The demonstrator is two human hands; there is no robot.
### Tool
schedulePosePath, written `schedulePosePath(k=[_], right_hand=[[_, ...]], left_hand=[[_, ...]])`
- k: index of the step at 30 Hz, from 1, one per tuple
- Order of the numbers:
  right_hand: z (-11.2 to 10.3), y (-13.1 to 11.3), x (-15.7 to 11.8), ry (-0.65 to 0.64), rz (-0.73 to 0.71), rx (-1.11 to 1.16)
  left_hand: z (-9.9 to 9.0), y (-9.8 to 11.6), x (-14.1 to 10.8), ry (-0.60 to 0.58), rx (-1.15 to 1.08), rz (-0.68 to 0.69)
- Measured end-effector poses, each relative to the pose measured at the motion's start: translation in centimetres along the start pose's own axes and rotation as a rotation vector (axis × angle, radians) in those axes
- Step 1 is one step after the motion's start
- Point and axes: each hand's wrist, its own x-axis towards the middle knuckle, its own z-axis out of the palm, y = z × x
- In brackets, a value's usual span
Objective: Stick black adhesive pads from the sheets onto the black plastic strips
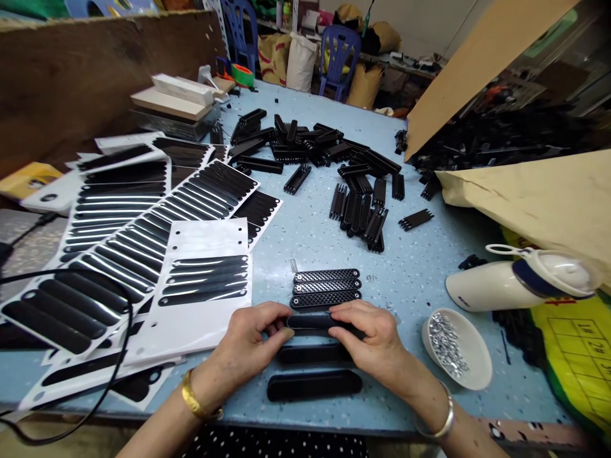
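Note:
Between my two hands is a long black strip (310, 321) with rounded ends, held level just above the table. My left hand (260, 334) pinches its left end between thumb and fingers. The right part of the strip is gripped by my right hand (365, 327), which covers that end. Beyond it, textured black pieces with small screws (327, 287) lie stacked side by side. Nearer to me are two smooth black pieces, one (312, 354) partly under my right hand and one (315, 385) fully in sight. White sheets of black stickers (207, 280) lie to the left.
A heap of black parts (315, 146) covers the table's far middle. On the right are a white bowl (480, 362) of small metal pieces, a white bottle (487, 284) lying down and a yellow bag (573, 343). A black cable (126, 343) loops at left.

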Motion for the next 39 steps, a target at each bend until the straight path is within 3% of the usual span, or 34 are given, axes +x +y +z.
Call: schedulePosePath(k=[39], right_hand=[[-0.32,-0.23,0.29,-0.039,-0.006,-0.012]], left_hand=[[0.21,-0.29,-0.15,0.016,0.016,0.036]])
